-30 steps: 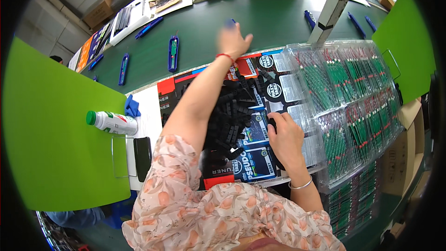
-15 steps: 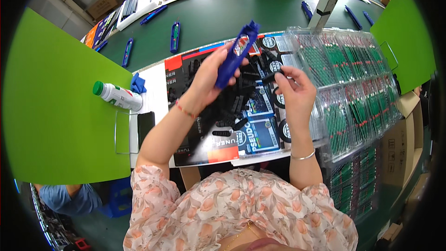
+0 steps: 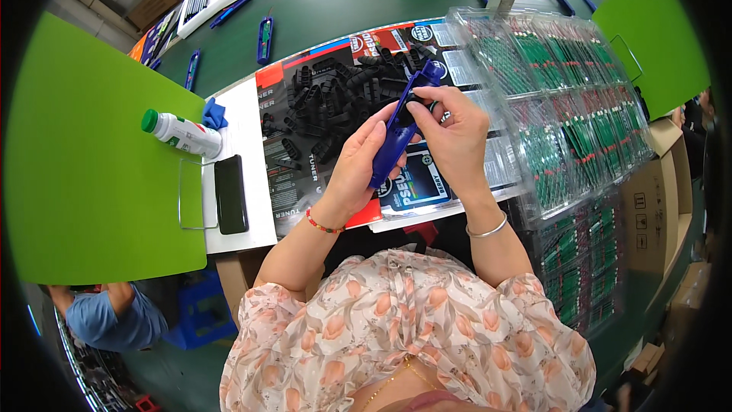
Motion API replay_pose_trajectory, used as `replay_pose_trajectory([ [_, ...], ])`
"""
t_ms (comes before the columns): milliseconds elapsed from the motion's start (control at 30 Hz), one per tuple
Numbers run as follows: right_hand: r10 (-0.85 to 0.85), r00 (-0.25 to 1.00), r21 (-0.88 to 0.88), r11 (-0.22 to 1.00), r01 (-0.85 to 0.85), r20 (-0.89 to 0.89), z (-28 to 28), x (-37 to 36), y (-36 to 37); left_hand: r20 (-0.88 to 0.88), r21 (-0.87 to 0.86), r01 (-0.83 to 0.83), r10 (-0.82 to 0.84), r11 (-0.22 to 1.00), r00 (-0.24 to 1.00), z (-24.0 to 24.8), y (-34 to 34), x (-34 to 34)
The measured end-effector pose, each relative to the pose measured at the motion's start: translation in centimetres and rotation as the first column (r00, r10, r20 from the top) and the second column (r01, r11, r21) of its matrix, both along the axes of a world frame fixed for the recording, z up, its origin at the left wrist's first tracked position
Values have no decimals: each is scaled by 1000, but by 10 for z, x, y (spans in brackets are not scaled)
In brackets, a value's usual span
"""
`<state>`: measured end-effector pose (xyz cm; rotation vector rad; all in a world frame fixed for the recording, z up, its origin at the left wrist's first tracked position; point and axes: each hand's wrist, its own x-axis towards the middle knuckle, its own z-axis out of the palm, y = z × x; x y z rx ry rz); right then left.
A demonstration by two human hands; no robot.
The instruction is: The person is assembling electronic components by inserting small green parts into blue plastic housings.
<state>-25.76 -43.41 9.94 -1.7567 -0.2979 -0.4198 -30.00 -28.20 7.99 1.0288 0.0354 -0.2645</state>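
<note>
My left hand (image 3: 355, 166) is closed round a long blue plastic casing (image 3: 391, 151), held tilted with its far end up to the right. My right hand (image 3: 456, 128) is closed in a pinch on a small black rubber piece (image 3: 412, 99), at the casing's open side. Fingers partly cover the piece, so I cannot tell whether it sits inside. Just beyond my hands a heap of similar ribbed black rubber pieces (image 3: 329, 101) lies on a dark printed sheet (image 3: 284, 192).
Clear trays of green circuit boards (image 3: 568, 103) stand on the right. A white bottle with green cap (image 3: 183, 134) and a black phone (image 3: 231, 195) lie left, beside a green partition (image 3: 107, 175). More blue casings (image 3: 264, 40) lie on the green table (image 3: 335, 4). Another person (image 3: 114, 317) is lower left.
My left hand has lowered the blue casing toward me. The right hand has brought the black rubber piece over to the casing, and the two hands now meet. The whole view has shifted slightly.
</note>
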Motion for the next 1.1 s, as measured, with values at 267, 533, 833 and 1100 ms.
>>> replay_pose_trajectory([
  [267,-146,986,-179,971,158,79,-6,-6,-1,66,-30,-20,22,999,998,-17,-7,-11],
  [533,47,978,137,990,-19,-202,-19,4,1,161,106,-109,91,988,983,-18,-14,-15],
  [833,-157,986,-321,933,165,50,18,-10,-34,24,-135,-43,47,990,999,-22,-23,-9],
  [1100,-555,825,-859,367,356,104,10,49,-254,-7,-182,14,-15,983,1000,-25,-30,-13],
])
